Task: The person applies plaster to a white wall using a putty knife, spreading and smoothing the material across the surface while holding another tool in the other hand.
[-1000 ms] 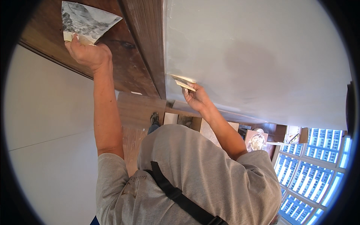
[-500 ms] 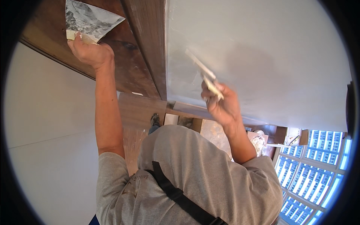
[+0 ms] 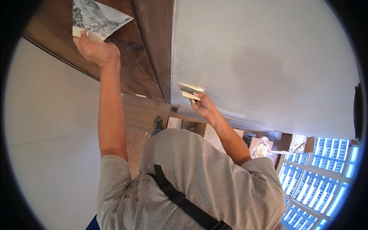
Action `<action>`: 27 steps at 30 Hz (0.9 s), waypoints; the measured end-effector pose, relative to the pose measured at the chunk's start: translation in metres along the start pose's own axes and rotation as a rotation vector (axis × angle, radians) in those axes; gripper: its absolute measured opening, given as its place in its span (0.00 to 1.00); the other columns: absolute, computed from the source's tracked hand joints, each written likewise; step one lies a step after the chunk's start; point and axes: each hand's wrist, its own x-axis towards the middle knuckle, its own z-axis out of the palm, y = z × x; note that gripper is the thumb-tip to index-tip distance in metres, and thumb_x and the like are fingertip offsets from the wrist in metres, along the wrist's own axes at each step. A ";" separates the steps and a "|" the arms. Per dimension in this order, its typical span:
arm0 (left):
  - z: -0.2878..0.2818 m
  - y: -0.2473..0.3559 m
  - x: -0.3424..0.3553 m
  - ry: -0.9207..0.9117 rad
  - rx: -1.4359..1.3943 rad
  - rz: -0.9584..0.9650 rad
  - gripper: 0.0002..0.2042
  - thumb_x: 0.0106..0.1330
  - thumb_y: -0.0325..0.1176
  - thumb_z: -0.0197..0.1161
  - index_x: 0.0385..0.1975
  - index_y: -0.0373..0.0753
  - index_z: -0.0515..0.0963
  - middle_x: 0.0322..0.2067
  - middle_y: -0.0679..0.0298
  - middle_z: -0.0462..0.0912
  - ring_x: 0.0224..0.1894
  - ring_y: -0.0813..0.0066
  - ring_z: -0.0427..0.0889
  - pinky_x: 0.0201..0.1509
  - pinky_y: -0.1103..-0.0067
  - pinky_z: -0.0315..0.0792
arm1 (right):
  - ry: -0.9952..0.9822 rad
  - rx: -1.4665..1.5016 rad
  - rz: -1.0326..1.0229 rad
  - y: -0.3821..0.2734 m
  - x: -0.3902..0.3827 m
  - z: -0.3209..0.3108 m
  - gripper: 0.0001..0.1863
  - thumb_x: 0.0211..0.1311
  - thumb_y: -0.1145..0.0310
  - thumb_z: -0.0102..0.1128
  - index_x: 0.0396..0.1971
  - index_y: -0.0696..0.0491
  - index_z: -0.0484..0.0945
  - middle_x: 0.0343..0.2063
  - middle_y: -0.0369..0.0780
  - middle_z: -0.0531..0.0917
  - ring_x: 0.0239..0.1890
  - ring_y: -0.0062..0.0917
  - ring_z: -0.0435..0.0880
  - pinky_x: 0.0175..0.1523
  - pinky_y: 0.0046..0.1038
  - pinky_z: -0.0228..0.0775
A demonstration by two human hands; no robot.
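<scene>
My left hand (image 3: pixel 99 50) is raised at the upper left, its fingers closed on the pale yellow grip edge of a wide putty knife (image 3: pixel 100 18). That knife's shiny, fan-shaped blade points away from me, in front of a dark brown wooden surface. Lower and to the right, my right hand (image 3: pixel 203 105) grips a second putty knife (image 3: pixel 188 89) by its pale edge. A strip of whitish paste shows along its blade, which lies at or close to the light grey wall (image 3: pixel 268 50); contact cannot be made out. White smears mark the fingers of both hands.
Dark wooden trim (image 3: pixel 156 42) borders the wall on its left. A pale panel (image 3: pixel 50 99) lies further left. Below are a wooden floor (image 3: pixel 142 111), a shoe (image 3: pixel 158 122), and a board with a white heap (image 3: pixel 262 148). Windows (image 3: pixel 318 176) stand at the lower right.
My right hand has moved left and down along the wall, its putty knife now turned with the blade toward the wooden trim. The left hand keeps its hold, shifting slightly in view.
</scene>
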 end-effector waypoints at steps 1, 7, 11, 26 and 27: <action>0.000 0.000 -0.001 0.017 0.014 -0.008 0.11 0.72 0.32 0.46 0.45 0.33 0.71 0.45 0.60 0.73 0.50 0.68 0.74 0.56 0.72 0.71 | 0.000 -0.006 -0.003 0.000 -0.003 0.004 0.06 0.71 0.72 0.58 0.43 0.55 0.71 0.31 0.37 0.78 0.29 0.22 0.80 0.30 0.20 0.80; -0.001 0.004 -0.004 0.012 -0.007 -0.018 0.11 0.72 0.32 0.46 0.45 0.33 0.71 0.44 0.60 0.73 0.48 0.69 0.75 0.54 0.73 0.71 | -0.076 0.064 -0.048 -0.011 -0.050 0.052 0.05 0.71 0.72 0.58 0.41 0.55 0.73 0.32 0.36 0.79 0.30 0.21 0.80 0.30 0.20 0.79; -0.001 0.005 -0.006 0.018 -0.029 -0.023 0.10 0.72 0.32 0.46 0.45 0.33 0.71 0.45 0.60 0.74 0.48 0.69 0.75 0.54 0.73 0.71 | -0.169 0.210 -0.016 -0.024 -0.082 0.088 0.06 0.70 0.73 0.59 0.42 0.56 0.73 0.34 0.38 0.79 0.32 0.22 0.80 0.31 0.21 0.79; -0.005 -0.003 -0.003 -0.014 0.042 0.019 0.11 0.72 0.32 0.46 0.46 0.32 0.71 0.44 0.60 0.73 0.48 0.70 0.74 0.55 0.73 0.70 | -0.739 0.740 0.132 -0.094 -0.203 0.181 0.28 0.70 0.77 0.48 0.68 0.66 0.60 0.46 0.44 0.74 0.40 0.25 0.76 0.41 0.24 0.83; -0.010 -0.005 -0.003 -0.022 0.089 0.036 0.11 0.72 0.32 0.46 0.46 0.32 0.71 0.43 0.61 0.73 0.48 0.70 0.74 0.55 0.73 0.70 | -0.800 0.683 0.076 -0.094 -0.207 0.173 0.28 0.70 0.78 0.48 0.69 0.66 0.60 0.46 0.44 0.74 0.40 0.25 0.76 0.40 0.24 0.83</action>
